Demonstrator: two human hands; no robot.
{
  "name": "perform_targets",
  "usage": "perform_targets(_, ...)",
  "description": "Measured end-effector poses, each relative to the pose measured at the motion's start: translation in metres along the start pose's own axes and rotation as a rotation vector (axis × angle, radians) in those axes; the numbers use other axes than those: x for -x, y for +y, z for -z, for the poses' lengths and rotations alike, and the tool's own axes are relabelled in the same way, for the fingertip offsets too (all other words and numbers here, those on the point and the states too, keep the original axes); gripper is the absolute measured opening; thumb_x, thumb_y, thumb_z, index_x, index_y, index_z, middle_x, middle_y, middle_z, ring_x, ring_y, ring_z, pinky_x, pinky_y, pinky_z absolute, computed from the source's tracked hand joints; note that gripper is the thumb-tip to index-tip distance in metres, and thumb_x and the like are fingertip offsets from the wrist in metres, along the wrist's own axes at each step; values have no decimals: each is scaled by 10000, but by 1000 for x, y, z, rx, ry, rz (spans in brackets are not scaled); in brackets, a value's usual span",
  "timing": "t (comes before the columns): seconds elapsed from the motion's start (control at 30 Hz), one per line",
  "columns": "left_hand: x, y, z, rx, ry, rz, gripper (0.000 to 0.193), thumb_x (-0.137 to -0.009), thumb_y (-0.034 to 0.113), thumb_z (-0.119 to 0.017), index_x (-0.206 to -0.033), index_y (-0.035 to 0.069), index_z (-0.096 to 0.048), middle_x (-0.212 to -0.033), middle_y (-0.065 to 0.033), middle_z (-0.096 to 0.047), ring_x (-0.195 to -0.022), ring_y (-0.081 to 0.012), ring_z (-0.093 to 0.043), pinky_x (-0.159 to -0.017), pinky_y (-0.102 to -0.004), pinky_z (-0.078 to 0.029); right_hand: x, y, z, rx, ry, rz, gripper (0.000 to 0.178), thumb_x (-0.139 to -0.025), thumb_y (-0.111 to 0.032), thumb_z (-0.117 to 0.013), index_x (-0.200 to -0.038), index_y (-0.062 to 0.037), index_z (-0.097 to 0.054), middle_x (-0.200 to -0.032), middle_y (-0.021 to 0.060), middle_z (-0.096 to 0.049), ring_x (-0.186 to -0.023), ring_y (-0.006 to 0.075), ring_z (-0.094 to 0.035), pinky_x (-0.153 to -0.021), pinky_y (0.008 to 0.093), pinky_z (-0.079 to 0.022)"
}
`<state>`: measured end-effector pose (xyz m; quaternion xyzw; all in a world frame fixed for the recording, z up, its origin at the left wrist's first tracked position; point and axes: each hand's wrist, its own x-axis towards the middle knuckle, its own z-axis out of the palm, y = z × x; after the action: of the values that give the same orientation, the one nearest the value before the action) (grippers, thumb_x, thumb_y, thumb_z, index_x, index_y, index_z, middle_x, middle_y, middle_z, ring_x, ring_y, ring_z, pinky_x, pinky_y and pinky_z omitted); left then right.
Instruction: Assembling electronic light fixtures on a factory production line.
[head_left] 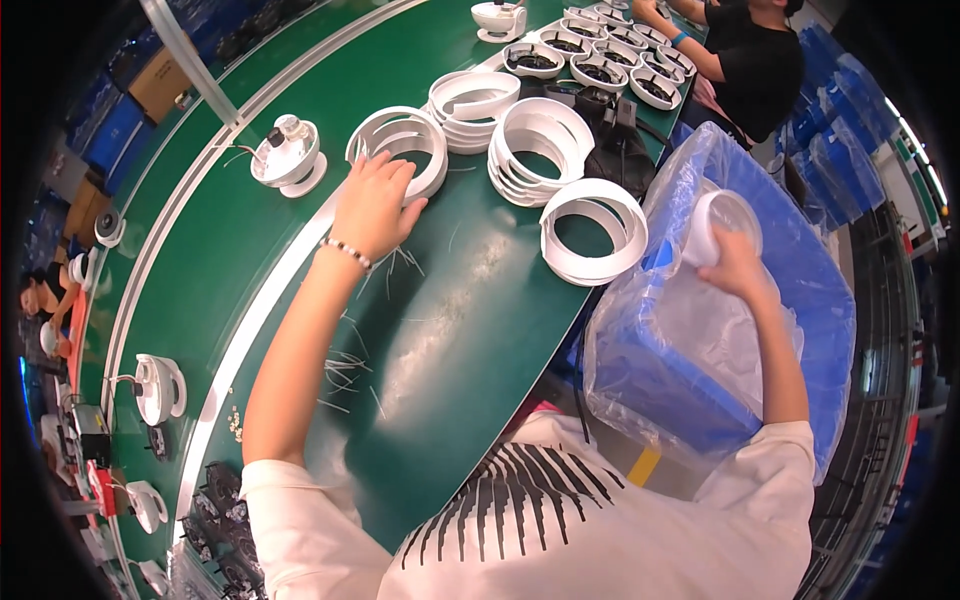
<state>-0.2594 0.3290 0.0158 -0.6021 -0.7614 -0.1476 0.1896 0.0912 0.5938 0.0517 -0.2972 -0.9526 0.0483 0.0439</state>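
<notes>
On the green table, my left hand (pixel 375 208) rests against the near left side of a stack of white plastic rings (pixel 432 180), fingers spread and thumb apart. A beaded bracelet circles that wrist. At the right, my right hand (pixel 742 268) reaches into a blue bin (pixel 808 290) and grips a white plastic ring (pixel 712 212), its fingers partly hidden by the ring. Clear plastic film (pixel 625 360) lines the bin. Three more groups of white rings stand close by: one far (pixel 475 128), one middle (pixel 515 178) and one near the table edge (pixel 594 268).
White fan-like units (pixel 290 158) stand along the curved conveyor (pixel 240 250) at left. Several round white housings with black parts (pixel 600 72) fill the far table end, beside a person in black (pixel 755 65). White ties (pixel 345 372) lie on the table; dark parts (pixel 220 515) sit lower left.
</notes>
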Motion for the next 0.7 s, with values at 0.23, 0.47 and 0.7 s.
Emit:
perform_targets(0.23,25,43,84,205,241,-1,398,-696,146,-627,-1056,24,-511,-1067,-113,-542,-1040,-293,-483,-911,-440,-345,53,-100,83,-555,720,-76,338,-640,-78,-673,-940,19,-551,-817,101,-607,-755,192,-590,-706,287,-451)
perform_targets(0.47,57,60,114,850,545,162,507,-827,338,-413,-1171,-35,-413,-1161,-158,-488,-1055,-252,-483,-892,-348,-355,43,-251,-12,-2282,232,-113,304,-758,-46,-518,-1048,-47,-428,-632,10,-421,-575,124,-429,-676,349,-397)
perform_targets(0.7,110,65,111,710,397,307,423,-754,108,-460,-1160,-9,-426,-1157,-152,-488,-1057,-255,-479,-874,-321,-357,-52,-266,-140,-2739,40,-397,209,-725,-78,-580,-903,-86,-472,-660,9,-445,-565,131,-444,-634,340,-455)
